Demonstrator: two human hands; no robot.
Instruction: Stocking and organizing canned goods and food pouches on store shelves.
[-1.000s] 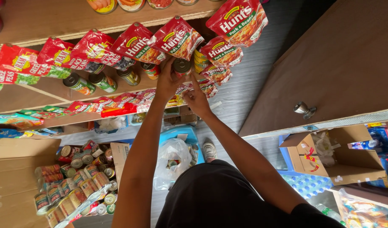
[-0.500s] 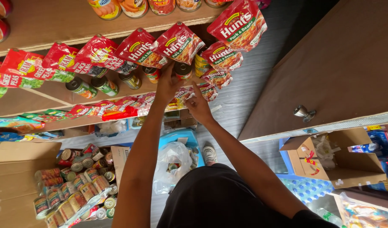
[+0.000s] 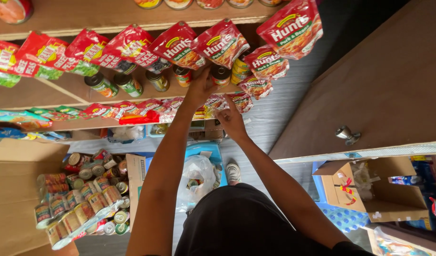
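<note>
I look down a wooden shelf [image 3: 75, 92] that carries a row of tin cans [image 3: 128, 84]. Red food pouches [image 3: 218, 42] hang in a line above the cans. My left hand [image 3: 199, 89] is stretched up to the shelf, its fingers closed on the side of a dark-lidded can [image 3: 222, 75] at the right end of the row. Lower down and to the right, my right hand [image 3: 231, 121] has loosely spread fingers that hold nothing. It hovers by the small red packets [image 3: 237, 100] on the shelf below.
A cardboard box [image 3: 18, 189] full of several cans [image 3: 85, 199] stands on the floor at lower left. A clear plastic bag [image 3: 199, 173] and a blue crate [image 3: 206, 150] lie by my shoe [image 3: 233, 173]. An open carton [image 3: 370, 192] and a door with a knob [image 3: 347, 134] are at right.
My left hand has stayed up at the can on the shelf. My right hand has dropped slightly down and to the right, away from the can.
</note>
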